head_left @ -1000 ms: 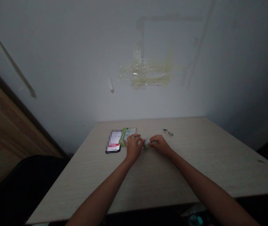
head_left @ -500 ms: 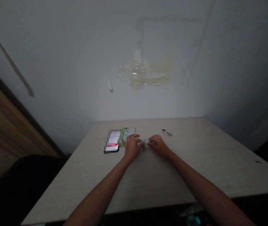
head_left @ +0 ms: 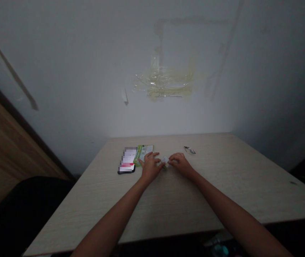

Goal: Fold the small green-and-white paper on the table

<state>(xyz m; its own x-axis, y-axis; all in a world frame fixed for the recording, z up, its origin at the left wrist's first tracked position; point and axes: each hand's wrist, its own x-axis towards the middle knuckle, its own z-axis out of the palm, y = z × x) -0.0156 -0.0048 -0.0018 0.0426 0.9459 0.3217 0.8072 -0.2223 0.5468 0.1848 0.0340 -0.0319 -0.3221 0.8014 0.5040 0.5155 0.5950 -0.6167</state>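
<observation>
A small pale packet with green on it [head_left: 165,161] is between my hands, just above or on the tabletop; its kind is too small to make out. My left hand [head_left: 150,167] pinches its left side between thumb and index finger, the other fingers spread toward a green-and-white box [head_left: 144,151]. At the packet's right edge, my right hand [head_left: 179,164] has thumb and fingertips pressed together. Left of the box lies a phone [head_left: 127,160] with its screen lit and partly blurred. Beyond my right hand rests a small patterned wrapper [head_left: 189,150].
The light wooden table [head_left: 222,178] meets a grey wall [head_left: 88,89] with peeling clear tape [head_left: 165,85]. A dark shape [head_left: 29,203] stands beside the table's left edge. Under the front edge, a teal object [head_left: 220,250] shows dimly.
The packet between my fingers has shifted slightly and shows more of its pale face. Both hands stay in nearly the same place; box, phone and wrapper have not moved.
</observation>
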